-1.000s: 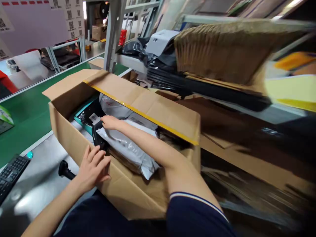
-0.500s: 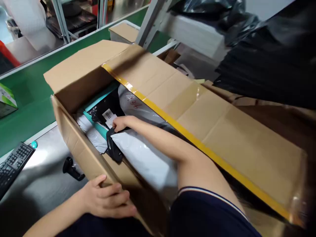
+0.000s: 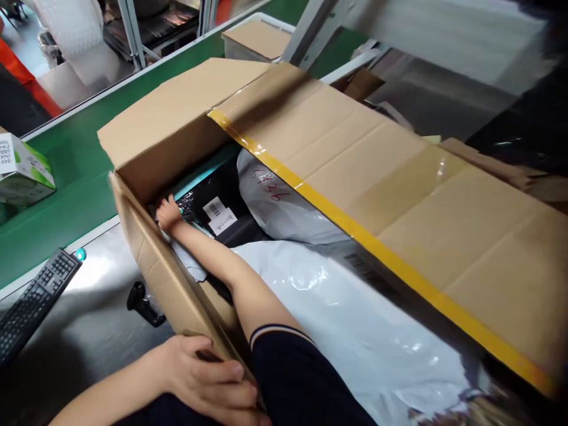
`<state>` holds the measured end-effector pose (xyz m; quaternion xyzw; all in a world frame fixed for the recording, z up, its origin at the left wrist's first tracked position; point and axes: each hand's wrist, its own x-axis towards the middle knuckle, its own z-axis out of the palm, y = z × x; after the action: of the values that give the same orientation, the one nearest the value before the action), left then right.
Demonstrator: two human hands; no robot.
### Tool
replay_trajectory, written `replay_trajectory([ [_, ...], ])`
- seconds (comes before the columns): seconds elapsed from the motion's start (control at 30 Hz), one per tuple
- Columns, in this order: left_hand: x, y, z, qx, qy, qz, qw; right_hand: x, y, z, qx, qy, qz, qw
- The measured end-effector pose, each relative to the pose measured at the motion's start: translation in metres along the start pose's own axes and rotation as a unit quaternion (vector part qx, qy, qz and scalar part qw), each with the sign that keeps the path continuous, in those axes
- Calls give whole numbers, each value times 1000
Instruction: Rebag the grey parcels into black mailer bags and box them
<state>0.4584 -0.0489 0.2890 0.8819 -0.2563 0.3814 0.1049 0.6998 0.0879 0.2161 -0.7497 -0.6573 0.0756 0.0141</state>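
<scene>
My right hand (image 3: 169, 214) reaches deep into an open cardboard box (image 3: 155, 260), its fingers curled at the far end of a small white plastic bag (image 3: 189, 258) by the near wall. The arm hides part of that bag. Just beyond the hand lie a teal bag (image 3: 206, 171) and a black plastic package (image 3: 226, 189) with white labels. A grey-white bag (image 3: 270, 195) bears red handwritten digits. A big white plastic bag (image 3: 319, 302) fills the right part of the box. My left hand (image 3: 213, 378) grips the box's near rim, fingers over the edge.
A black handheld scanner (image 3: 145, 305) and a keyboard (image 3: 38, 302) lie on the metal table left of the box. Long box flaps (image 3: 399, 195) fold outward on the right. A green-and-white carton (image 3: 26, 171) stands at far left, and a metal post (image 3: 310, 32) rises behind.
My right hand has let go of the black strap-like piece and the white bag's edge and moved left to the near wall. The big white bag lies spread wider. My left hand stays on the rim.
</scene>
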Motion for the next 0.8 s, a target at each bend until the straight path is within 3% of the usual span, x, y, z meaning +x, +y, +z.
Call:
replay_trajectory([
  [0.13, 2, -2, -4, 35, -22, 5, 999, -15, 17, -31, -50, -1, -29, 998],
  [0.27, -2, 0, -3, 49, -17, -7, 999, -69, 37, -76, -104, 23, -75, 991],
  [0.37, -3, -1, -4, 42, -17, -1, 999, -123, 47, -113, -157, 94, -101, 978],
  [0.5, -2, -9, -8, 30, -35, 14, 999, -194, 50, -155, -260, 228, -91, 934],
  [0.63, 0, -14, -4, 11, -1, 11, 1000, -239, 43, -169, -300, 289, -36, 909],
  [0.8, -3, -12, -4, -5, -16, 24, 1000, -250, 39, -163, -270, 305, -4, 913],
])
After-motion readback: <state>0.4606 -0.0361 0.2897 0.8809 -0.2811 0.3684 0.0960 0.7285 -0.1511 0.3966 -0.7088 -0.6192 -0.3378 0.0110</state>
